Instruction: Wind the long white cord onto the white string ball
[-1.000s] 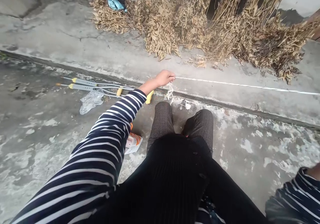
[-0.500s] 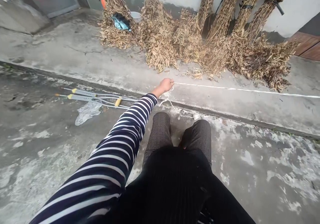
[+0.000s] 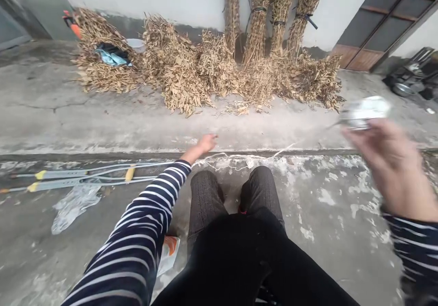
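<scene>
My left hand (image 3: pixel 205 144) reaches out over the step edge with its fingers drawn together; whatever may be between them is hidden. Below it, a slack white cord (image 3: pixel 236 155) runs along the step edge, with a small tangle near my right knee. Toward the right, the cord rises and blurs in the direction of my right hand (image 3: pixel 390 160). That hand is raised and smeared by motion, its fingers around a white bundle (image 3: pixel 369 110) that looks like wound cord.
Dried plant stalks (image 3: pixel 185 73) lie heaped along the wall, with tied bundles (image 3: pixel 260 28) upright behind. Crutches (image 3: pixel 102 173) and a clear plastic bag (image 3: pixel 77 203) lie at left. A printed packet (image 3: pixel 169 253) is beside my left leg. Dark clutter (image 3: pixel 410 80) stands far right.
The cord, stretched taut from my left hand before, now hangs slack and lies along the step edge. My right hand has come into view with the white bundle. The view has turned right.
</scene>
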The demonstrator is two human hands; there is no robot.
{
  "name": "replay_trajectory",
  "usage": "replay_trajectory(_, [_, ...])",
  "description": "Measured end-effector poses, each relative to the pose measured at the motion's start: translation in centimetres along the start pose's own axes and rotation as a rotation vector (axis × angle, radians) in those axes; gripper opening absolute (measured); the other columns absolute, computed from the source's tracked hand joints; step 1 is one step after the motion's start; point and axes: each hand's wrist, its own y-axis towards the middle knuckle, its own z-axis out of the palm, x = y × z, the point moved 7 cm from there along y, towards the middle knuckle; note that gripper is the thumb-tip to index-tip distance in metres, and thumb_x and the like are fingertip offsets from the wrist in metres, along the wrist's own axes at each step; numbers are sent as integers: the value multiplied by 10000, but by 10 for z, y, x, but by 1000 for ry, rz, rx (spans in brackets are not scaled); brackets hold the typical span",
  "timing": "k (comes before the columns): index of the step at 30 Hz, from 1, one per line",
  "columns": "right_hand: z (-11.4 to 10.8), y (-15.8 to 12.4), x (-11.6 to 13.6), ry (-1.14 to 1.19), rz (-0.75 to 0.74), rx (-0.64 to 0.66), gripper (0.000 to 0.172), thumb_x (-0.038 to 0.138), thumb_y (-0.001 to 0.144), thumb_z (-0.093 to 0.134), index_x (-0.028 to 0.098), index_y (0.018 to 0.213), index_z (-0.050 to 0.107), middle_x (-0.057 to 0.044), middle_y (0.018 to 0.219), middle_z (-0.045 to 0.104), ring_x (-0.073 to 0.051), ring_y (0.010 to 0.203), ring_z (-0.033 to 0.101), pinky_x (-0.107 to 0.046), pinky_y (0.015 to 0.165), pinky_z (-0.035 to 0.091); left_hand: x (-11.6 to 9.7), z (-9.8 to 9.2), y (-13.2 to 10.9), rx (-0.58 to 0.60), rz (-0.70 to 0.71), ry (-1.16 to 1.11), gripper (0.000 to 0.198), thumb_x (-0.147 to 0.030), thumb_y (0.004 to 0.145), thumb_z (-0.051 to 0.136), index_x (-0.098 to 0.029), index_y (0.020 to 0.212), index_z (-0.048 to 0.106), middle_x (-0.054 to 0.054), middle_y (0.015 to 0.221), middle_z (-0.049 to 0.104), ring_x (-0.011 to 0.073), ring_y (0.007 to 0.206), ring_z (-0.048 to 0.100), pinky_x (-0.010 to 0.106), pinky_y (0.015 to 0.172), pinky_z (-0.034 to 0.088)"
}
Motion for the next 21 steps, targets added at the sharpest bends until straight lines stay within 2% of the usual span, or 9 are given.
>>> replay_trajectory(3, [52, 1, -64, 87, 286, 129, 319, 138, 741, 814, 195, 1046, 738, -77, 1141, 743, -221, 1026, 739, -417, 921, 681, -82, 32, -21, 56, 183, -226, 488, -267, 984, 598, -248, 1472, 589, 61, 1445, 671, 172, 1225, 667, 278, 1040, 516])
replay_trajectory(4, [70, 1, -86, 103, 349, 161, 342, 140, 690, 835, 185, 1011, 726, -75, 1102, 751, -238, 991, 745, -456, 885, 691, -111, 40, -30, 96, 297, -461, 513, -276, 965, 638, -223, 1473, 590, 94, 1448, 665, 199, 1240, 660, 319, 1058, 512])
replay_trajectory(5, [86, 2, -104, 125, 367, 198, 368, 150, 655, 847, 187, 998, 721, -64, 1088, 756, -247, 992, 746, -473, 877, 692, -136, 47, -40, 153, 397, -658, 540, -294, 930, 692, -208, 1456, 604, 115, 1429, 674, 222, 1237, 661, 356, 1065, 509])
replay_trajectory(7, [108, 6, -127, 140, 327, 244, 417, 198, 607, 863, 191, 1000, 723, -48, 1080, 762, -246, 975, 745, -464, 850, 695, -162, 57, -56, 179, 473, -877, 454, -299, 898, 721, -159, 1328, 682, 122, 1276, 747, 221, 1144, 692, 358, 1030, 513])
replay_trajectory(9, [114, 12, -137, 125, 262, 236, 446, 230, 582, 861, 193, 1006, 729, -35, 1052, 764, -232, 932, 740, -441, 815, 696, -162, 65, -71, 138, 450, -923, 267, -320, 934, 652, -122, 1082, 753, 96, 1031, 796, 194, 994, 710, 330, 975, 514])
replay_trajectory(11, [105, 22, -138, 70, 172, 166, 449, 232, 583, 842, 193, 1017, 731, -34, 1052, 761, -224, 922, 729, -409, 775, 692, -148, 72, -86, 112, 404, -879, 277, -328, 967, 572, -130, 877, 743, 62, 840, 780, 168, 877, 697, 306, 936, 506])
replay_trajectory(14, [86, 37, -147, -124, -5, 45, 479, 239, 618, 813, 182, 1085, 725, -67, 1158, 736, -242, 1022, 698, -380, 765, 670, -126, 77, -108, 214, 375, -851, 268, -324, 950, 576, -152, 803, 721, 37, 755, 761, 153, 804, 689, 296, 916, 505])
replay_trajectory(18, [74, 39, -199, -491, -86, -13, 484, 240, 607, 767, 127, 1076, 722, -113, 1079, 717, -255, 999, 656, -489, 963, 591, -115, 58, -122, 412, 332, -933, 220, -280, 905, 609, -140, 772, 713, 43, 707, 743, 155, 772, 710, 324, 929, 510])
replay_trajectory(21, [78, 30, -236, -604, -102, 35, 506, 223, 599, 722, 131, 1096, 723, -123, 1100, 690, -260, 1012, 635, -492, 1000, 553, -112, 33, -122, 466, 289, -1094, 227, -290, 887, 635, -137, 722, 666, 48, 632, 702, 175, 726, 712, 353, 892, 522])
